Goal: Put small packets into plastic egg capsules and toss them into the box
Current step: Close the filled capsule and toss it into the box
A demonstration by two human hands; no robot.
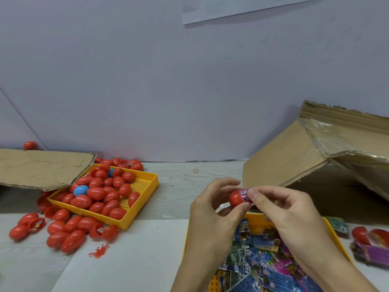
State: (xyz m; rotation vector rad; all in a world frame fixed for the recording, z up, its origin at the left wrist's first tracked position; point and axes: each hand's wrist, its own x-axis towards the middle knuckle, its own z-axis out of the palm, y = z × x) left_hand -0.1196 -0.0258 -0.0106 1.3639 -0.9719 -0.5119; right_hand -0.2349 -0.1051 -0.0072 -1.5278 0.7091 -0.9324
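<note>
A: Which step is this?

B: Stuffing. The left hand (212, 205) has its grip curled round a red capsule half (237, 198), open end toward 3 o'clock. The right hand (294, 216) pinches a purple packet (245, 193) at the capsule's mouth, its grip clamped on the packet's outer end. The packet looks partly inside, partly sticking out.

A: Where does all that sit?

B: Above the far edge of the yellow tray of packets (334, 230), at about 5 o'clock in the view. The cardboard box (284, 157) lies on its side at 3 o'clock, its opening facing the hands, just beyond them.

A: And the spare capsules?

B: At 9 o'clock, a second yellow tray (147, 186) heaped with red capsules (96, 192) and 2 blue ones (81, 190), more spilled on the table (179, 186) in front of it.

A: What does the next move call for?

B: My guess: pushing the packet fully in so no corner catches the seam, then closing the capsule. I cannot tell whether the other half is hinged on or must be fetched. After that, a short toss toward 3 o'clock into the box.
</note>
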